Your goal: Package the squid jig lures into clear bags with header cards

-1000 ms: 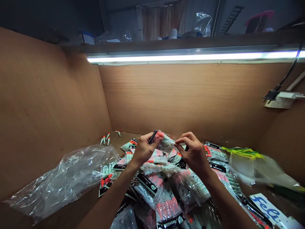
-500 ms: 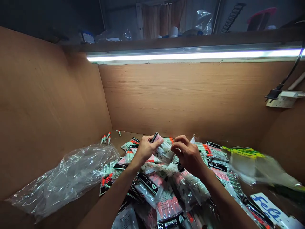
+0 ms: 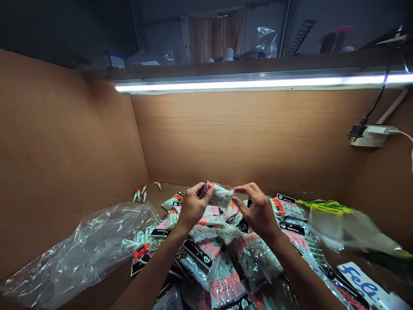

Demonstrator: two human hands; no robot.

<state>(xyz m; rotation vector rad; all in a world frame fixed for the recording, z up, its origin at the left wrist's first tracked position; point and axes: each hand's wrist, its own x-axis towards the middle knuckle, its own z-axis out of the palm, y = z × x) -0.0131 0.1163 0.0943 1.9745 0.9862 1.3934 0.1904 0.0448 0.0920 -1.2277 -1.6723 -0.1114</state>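
My left hand (image 3: 196, 204) is closed round one end of a clear plastic packet (image 3: 222, 195). This packet has a black and pink label and pale pieces with orange inside, and it is tilted sideways above the heap. At its other end is my right hand (image 3: 256, 209), with thumb and index finger apart. The index fingertip is at the packet's edge; whether it touches the plastic I cannot tell. Beneath both hands lies a heap of similar labelled packets (image 3: 226, 275), overlapping one another. My forearms cover part of the heap.
Several small orange-tipped floats (image 3: 138, 194) stand by the back left corner. A large clear plastic bag (image 3: 80, 249) lies at the left, a yellow-topped bag (image 3: 342, 219) at the right. Above run a lit tube (image 3: 226, 85) and, rightward, a power strip (image 3: 371, 137).
The packet in my left hand has turned to lie more level. My right hand's fingers have spread and come to the packet's end. The view has shifted slightly.
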